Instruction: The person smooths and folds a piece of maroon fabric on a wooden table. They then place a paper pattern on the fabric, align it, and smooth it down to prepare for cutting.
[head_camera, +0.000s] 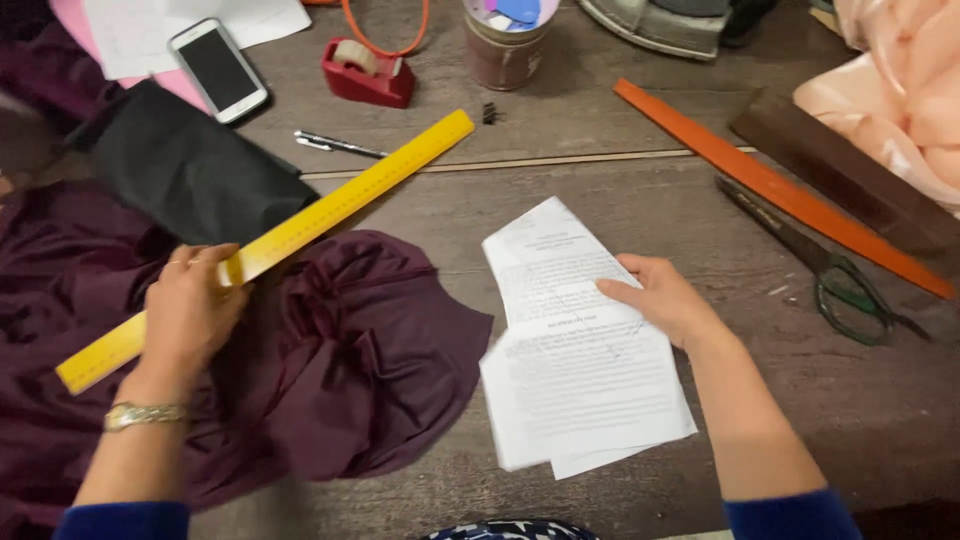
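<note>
My left hand (190, 305) grips a long yellow ruler (330, 205), which slants from lower left to upper right above a crumpled dark maroon cloth (350, 350). A gold watch sits on that wrist. My right hand (665, 298) holds a few folded white printed paper sheets (580, 380) by their right edge, just right of the cloth, over the brown wooden table (620, 130).
Black fabric (190, 170) lies upper left beside a white phone (218, 68) and a pen (335, 144). Further back are a red tape dispenser (368, 72) and a tin (505, 45). An orange ruler (780, 185), scissors (830, 275) and peach cloth (900, 90) lie right.
</note>
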